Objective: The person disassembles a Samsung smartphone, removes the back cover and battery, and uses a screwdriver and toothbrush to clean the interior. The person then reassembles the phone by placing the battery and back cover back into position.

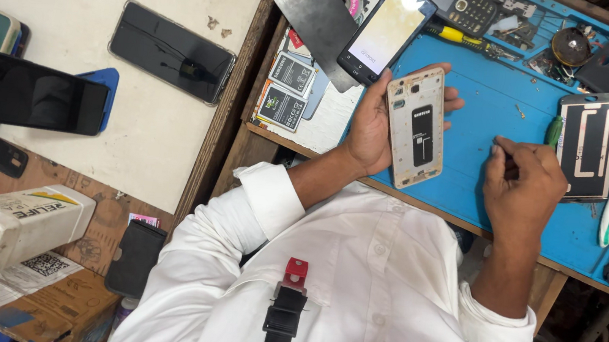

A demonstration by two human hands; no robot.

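Left hand (370, 129) grip closed around gold phone frame (417, 126), held above blue mat (479, 114). Right hand (521, 184) grip pinching small screwdriver (506, 157) beside phone back cover (587, 146).

The left hand (370, 129) covers the left edge of the gold phone shell (417, 126). The right hand (521, 184) hides most of a thin tool (498, 142); only its tip shows. At far left, the frame edge cuts off a dark tablet (22, 98) and a white bottle (4, 225). Small parts (523, 32) at the upper right are too tiny to identify.
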